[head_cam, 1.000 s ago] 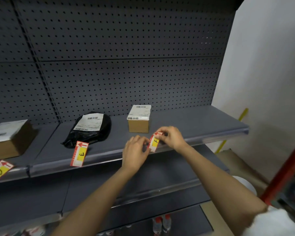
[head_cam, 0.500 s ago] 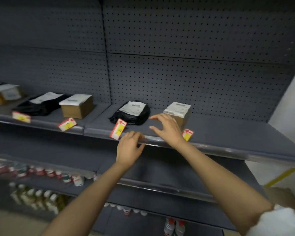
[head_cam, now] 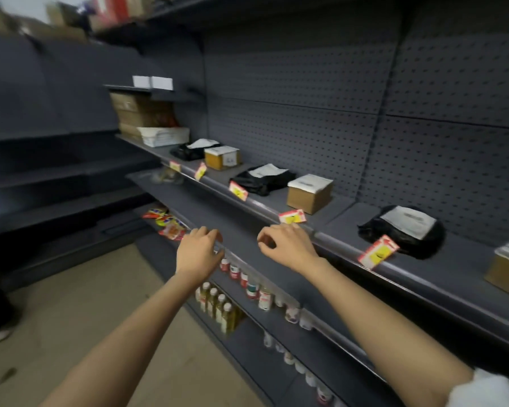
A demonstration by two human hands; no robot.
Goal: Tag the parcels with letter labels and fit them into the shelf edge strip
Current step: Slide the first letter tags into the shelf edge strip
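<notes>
Several parcels sit along a grey shelf: a cardboard box (head_cam: 309,193), a black bag (head_cam: 265,179) to its left, another black bag (head_cam: 406,233) to its right, a farther box (head_cam: 221,157). Red-and-yellow letter labels hang from the shelf edge strip (head_cam: 341,248): one (head_cam: 292,216) by the near box, one (head_cam: 378,251) under the right bag, one (head_cam: 238,190) under the left bag. My right hand (head_cam: 288,245) hovers just below the near box's label, fingers loosely curled, holding nothing. My left hand (head_cam: 199,252) floats empty in front of the lower shelf.
Bottles (head_cam: 221,306) and small jars (head_cam: 254,289) fill the lower shelves. Snack packets (head_cam: 168,223) lie on a lower shelf at left. Stacked cartons (head_cam: 141,116) and a white tray (head_cam: 163,136) stand at the shelf's far end. Beige floor (head_cam: 71,304) lies at left.
The view swung left along the aisle. Both hands came off the F label and its strip and now hang empty in front of the shelf, further left.
</notes>
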